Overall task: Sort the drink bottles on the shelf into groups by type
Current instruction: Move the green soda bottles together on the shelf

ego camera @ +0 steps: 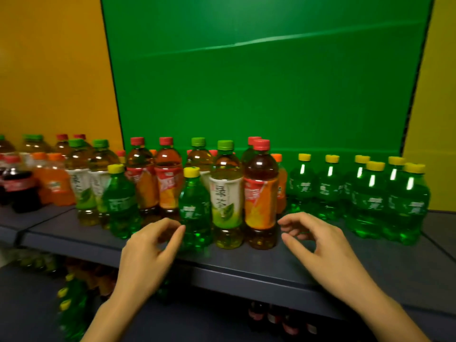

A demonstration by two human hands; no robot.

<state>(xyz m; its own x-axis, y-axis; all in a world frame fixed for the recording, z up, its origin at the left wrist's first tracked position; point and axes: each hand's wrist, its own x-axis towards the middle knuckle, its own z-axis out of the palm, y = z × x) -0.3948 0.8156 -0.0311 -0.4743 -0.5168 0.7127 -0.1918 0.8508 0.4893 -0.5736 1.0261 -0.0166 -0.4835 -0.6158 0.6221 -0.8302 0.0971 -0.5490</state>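
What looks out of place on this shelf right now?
Two green soda bottles sit among the taller tea bottles mid-shelf: one green bottle beside the left hand, another green bottle further left. Their matching green group stands at the right. Nothing looks tipped or spilled.

**Green soda bottles** (370, 201): clear tinted plastic, glossy, with bright highlights on the shoulders. Their caps (304, 157) are smooth yellow plastic. **Tea bottles** (227, 164): transparent glossy plastic, each wrapped in a smooth printed film label (224, 193) (slight sheen). **Shelf** (246, 257): dark, matt, even surface. **Back panel** (259, 82): green, smooth, faintly satin, with one pale crease.
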